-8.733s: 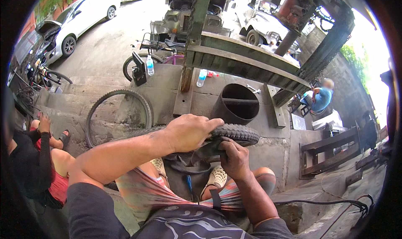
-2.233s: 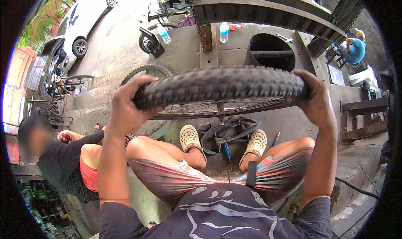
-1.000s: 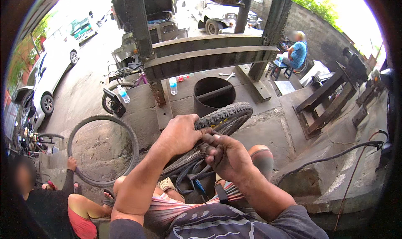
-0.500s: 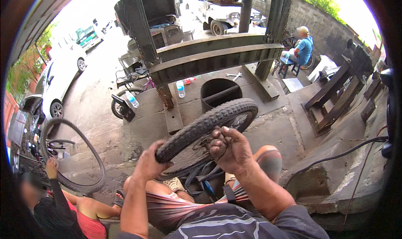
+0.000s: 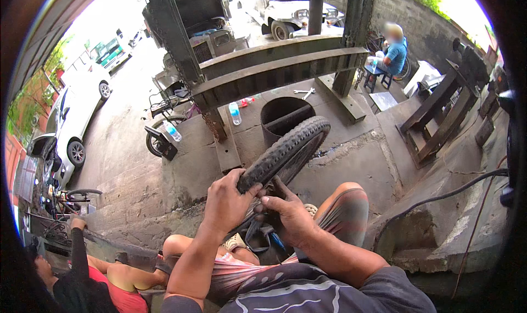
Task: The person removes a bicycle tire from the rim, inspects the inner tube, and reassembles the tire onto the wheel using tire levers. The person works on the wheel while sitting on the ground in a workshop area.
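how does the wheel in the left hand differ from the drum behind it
The wheel is held tilted in the left hand; the drum stands on the ground. The wheel has knobby tread; the drum's wall looks smoother. The wheel is narrow; the drum is deep. Both look dark and round.

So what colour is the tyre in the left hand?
The tyre is black and knobbly, best seen in the head view.

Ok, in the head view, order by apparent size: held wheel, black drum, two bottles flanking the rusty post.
Largest: held wheel
Next: black drum
Smallest: left bottle and right bottle, too alike to rank
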Demonstrator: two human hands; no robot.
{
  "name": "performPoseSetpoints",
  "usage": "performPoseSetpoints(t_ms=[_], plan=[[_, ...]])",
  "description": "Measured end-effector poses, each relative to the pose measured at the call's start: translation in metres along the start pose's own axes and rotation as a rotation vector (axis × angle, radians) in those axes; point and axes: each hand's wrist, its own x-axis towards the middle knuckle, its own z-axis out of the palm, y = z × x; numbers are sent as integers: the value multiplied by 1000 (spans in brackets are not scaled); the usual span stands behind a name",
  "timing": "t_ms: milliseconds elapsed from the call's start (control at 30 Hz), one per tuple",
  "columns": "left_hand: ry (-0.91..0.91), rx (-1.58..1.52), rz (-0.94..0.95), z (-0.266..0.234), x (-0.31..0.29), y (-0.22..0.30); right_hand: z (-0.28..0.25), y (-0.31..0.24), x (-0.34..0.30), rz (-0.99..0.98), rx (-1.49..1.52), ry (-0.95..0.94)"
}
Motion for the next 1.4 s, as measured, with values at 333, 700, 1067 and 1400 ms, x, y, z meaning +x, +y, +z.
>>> performPoseSetpoints(t_ms=[333,700,1067,1400], plan=[[-121,-96,-101,11,11,17,6,-25,-18,6,-149,-170],[-148,-133,7,4,4,7,6,-16,-14,79,335,-56],[-34,-36,150,-2,2,-21,-2,1,30,128,303,22],[-11,105,233,-11,12,-50,23,16,42,-75,122,128]])
